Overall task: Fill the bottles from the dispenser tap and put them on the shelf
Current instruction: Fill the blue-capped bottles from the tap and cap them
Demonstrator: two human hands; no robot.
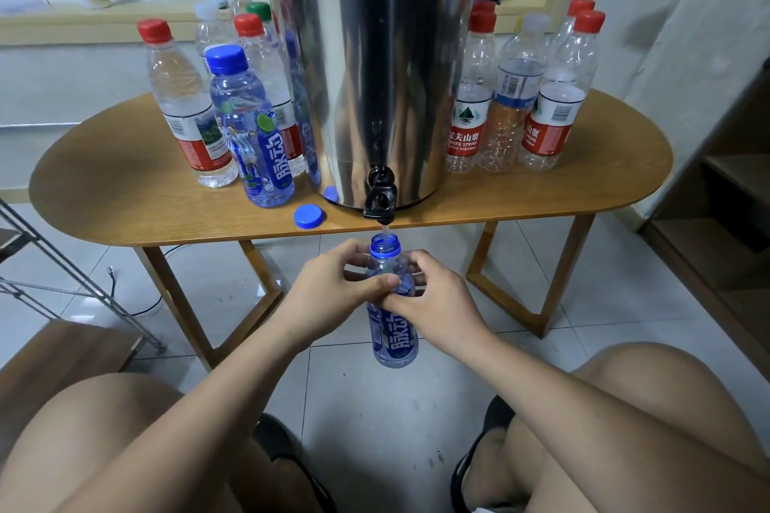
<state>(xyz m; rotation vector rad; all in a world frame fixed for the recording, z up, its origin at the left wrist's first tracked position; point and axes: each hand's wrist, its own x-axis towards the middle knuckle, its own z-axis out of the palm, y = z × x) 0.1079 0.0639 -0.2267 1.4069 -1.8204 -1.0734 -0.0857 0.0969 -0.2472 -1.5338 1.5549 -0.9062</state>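
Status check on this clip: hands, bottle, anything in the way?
Left hand and right hand both gripping the uncapped blue bottle. Mouth under the tap, thin stream running in. Nothing blocking; loose blue cap on table.

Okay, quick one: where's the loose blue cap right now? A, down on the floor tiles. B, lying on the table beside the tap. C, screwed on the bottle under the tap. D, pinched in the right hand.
B: the loose blue cap lies flat on the wooden table close to the tap, while the bottle gripped by the left hand and right hand has an open neck.
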